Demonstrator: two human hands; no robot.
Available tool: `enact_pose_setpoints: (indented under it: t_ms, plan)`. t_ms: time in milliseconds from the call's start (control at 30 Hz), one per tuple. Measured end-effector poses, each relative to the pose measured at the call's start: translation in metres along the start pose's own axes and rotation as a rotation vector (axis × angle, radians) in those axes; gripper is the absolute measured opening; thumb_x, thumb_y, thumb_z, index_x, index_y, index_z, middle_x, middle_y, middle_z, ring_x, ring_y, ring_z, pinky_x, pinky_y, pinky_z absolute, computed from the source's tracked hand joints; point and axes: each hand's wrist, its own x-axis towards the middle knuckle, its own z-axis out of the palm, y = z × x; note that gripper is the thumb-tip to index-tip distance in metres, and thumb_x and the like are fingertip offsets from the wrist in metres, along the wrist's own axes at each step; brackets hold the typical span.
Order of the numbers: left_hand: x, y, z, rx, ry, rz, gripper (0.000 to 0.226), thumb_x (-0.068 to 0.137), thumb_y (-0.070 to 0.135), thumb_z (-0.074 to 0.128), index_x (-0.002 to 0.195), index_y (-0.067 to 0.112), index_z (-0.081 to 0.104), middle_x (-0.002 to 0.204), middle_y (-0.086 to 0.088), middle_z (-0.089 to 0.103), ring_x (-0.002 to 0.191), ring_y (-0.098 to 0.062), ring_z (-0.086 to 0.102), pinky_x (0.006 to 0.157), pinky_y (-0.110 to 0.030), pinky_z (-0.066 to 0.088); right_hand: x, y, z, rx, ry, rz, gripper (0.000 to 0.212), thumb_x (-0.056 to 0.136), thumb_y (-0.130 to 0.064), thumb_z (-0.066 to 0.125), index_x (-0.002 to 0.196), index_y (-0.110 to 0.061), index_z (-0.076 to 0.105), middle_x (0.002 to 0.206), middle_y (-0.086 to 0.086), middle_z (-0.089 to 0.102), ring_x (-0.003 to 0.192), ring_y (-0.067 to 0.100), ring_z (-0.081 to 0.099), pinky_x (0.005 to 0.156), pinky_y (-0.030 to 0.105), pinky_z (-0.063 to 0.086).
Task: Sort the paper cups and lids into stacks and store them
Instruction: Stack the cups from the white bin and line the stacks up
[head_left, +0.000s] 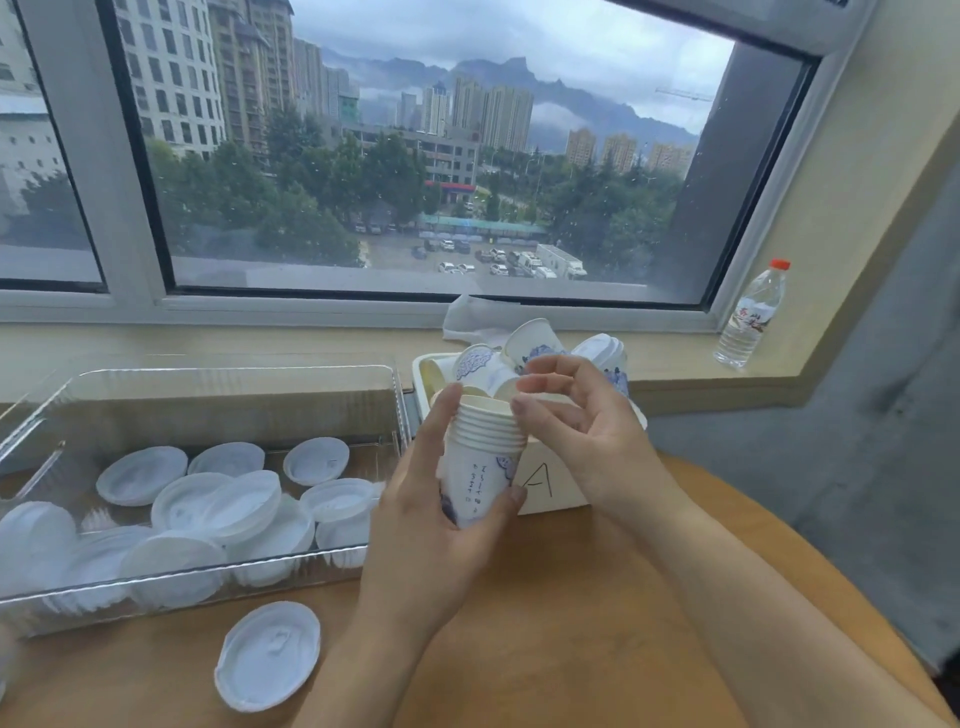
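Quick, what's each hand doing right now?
Left hand: grips the stack of nested white paper cups.
Right hand: open, fingertips at the stack's rim.

Left hand (421, 525): forearm rises from below, fingers and thumb curled round what it holds, thumb tip on the near side, palm turned right. Right hand (582, 431): just right of and slightly above the left; forearm enters from lower right, fingers loosely bent, fingertips (524, 402) pointing left, nothing gripped.
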Motion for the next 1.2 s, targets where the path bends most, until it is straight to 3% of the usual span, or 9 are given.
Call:
enact_pose_setpoints:
  t_ms: [133, 333, 467, 600, 700, 867, 967, 1067, 1200]
  plan:
    - [0.014, -0.01, -0.003, 0.039, -0.023, -0.014, 0.088, 0.077, 0.05, 0.086, 0.147, 0.06, 0.035, 0.1, 0.011, 0.068, 0.067, -0.015, 0.07, 0.062, -0.037, 0.06, 0.033, -0.002, -0.022, -0.15, 0.093, -0.031, 0.038, 0.092, -0.031, 0.079, 0.125, -0.029, 0.061, 0.125, -0.004, 0.065, 0.105, 0.005, 0.072, 0.081, 0.016, 0.054]
    - [0.024, -0.023, -0.014, 0.079, -0.049, -0.035, 0.087, 0.076, 0.045, 0.087, 0.144, 0.062, 0.035, 0.105, 0.015, 0.066, 0.073, -0.01, 0.071, 0.068, -0.036, 0.061, 0.09, 0.015, -0.037, -0.771, 0.206, -0.151, 0.055, 0.089, -0.038, 0.081, 0.135, -0.028, 0.053, 0.134, -0.001, 0.06, 0.114, 0.015, 0.065, 0.097, 0.036, 0.051]
    - [0.022, -0.026, -0.015, 0.088, -0.026, -0.038, 0.09, 0.076, 0.049, 0.085, 0.145, 0.065, 0.03, 0.105, 0.021, 0.062, 0.075, -0.007, 0.068, 0.066, -0.023, 0.056, 0.113, 0.029, -0.03, -0.953, 0.164, -0.144, 0.058, 0.091, -0.041, 0.077, 0.14, -0.027, 0.05, 0.141, 0.004, 0.055, 0.117, 0.025, 0.064, 0.097, 0.043, 0.051]
    - [0.021, -0.026, -0.014, 0.071, 0.015, -0.039, 0.095, 0.077, 0.049, 0.086, 0.15, 0.064, 0.027, 0.107, 0.022, 0.059, 0.078, -0.006, 0.068, 0.066, -0.023, 0.056, 0.122, 0.039, -0.024, -1.015, 0.149, -0.123, 0.06, 0.09, -0.041, 0.074, 0.144, -0.027, 0.049, 0.142, 0.005, 0.056, 0.119, 0.027, 0.061, 0.094, 0.037, 0.045]
    - [0.021, -0.025, -0.014, 0.045, 0.021, -0.048, 0.097, 0.077, 0.046, 0.087, 0.151, 0.064, 0.027, 0.107, 0.022, 0.06, 0.078, -0.008, 0.069, 0.068, -0.025, 0.057, 0.124, 0.044, -0.022, -1.008, 0.148, -0.112, 0.06, 0.089, -0.04, 0.074, 0.143, -0.026, 0.051, 0.141, 0.006, 0.057, 0.123, 0.027, 0.059, 0.093, 0.035, 0.042]
    - [0.021, -0.025, -0.013, 0.059, 0.011, -0.05, 0.098, 0.077, 0.048, 0.086, 0.152, 0.064, 0.026, 0.105, 0.023, 0.06, 0.079, -0.005, 0.067, 0.07, -0.019, 0.053, 0.118, 0.031, -0.022, -0.872, 0.245, -0.143, 0.056, 0.088, -0.039, 0.078, 0.137, -0.028, 0.054, 0.135, 0.003, 0.059, 0.112, 0.024, 0.062, 0.091, 0.036, 0.045]
    - [0.02, -0.024, -0.014, 0.057, 0.013, -0.037, 0.097, 0.077, 0.048, 0.085, 0.151, 0.065, 0.025, 0.108, 0.027, 0.058, 0.086, 0.0, 0.065, 0.07, -0.015, 0.052, 0.106, 0.011, -0.017, -0.646, 0.274, -0.176, 0.053, 0.088, -0.041, 0.08, 0.134, -0.033, 0.055, 0.131, -0.004, 0.059, 0.105, 0.021, 0.066, 0.089, 0.037, 0.053]
    - [0.02, -0.023, -0.014, 0.038, 0.011, -0.031, 0.097, 0.078, 0.049, 0.085, 0.151, 0.067, 0.023, 0.112, 0.03, 0.057, 0.087, -0.001, 0.065, 0.07, -0.015, 0.052, 0.086, -0.006, -0.002, -0.29, 0.158, -0.122, 0.05, 0.09, -0.035, 0.081, 0.133, -0.035, 0.056, 0.133, -0.006, 0.061, 0.101, 0.022, 0.074, 0.084, 0.039, 0.062]
    - [0.018, -0.019, -0.011, 0.009, 0.008, 0.001, 0.101, 0.079, 0.05, 0.084, 0.153, 0.068, 0.019, 0.121, 0.027, 0.059, 0.09, 0.0, 0.066, 0.074, -0.022, 0.056, 0.063, -0.015, 0.015, -0.038, 0.062, -0.106, 0.047, 0.092, -0.022, 0.079, 0.134, -0.031, 0.059, 0.132, -0.002, 0.064, 0.1, 0.011, 0.076, 0.077, 0.023, 0.059]
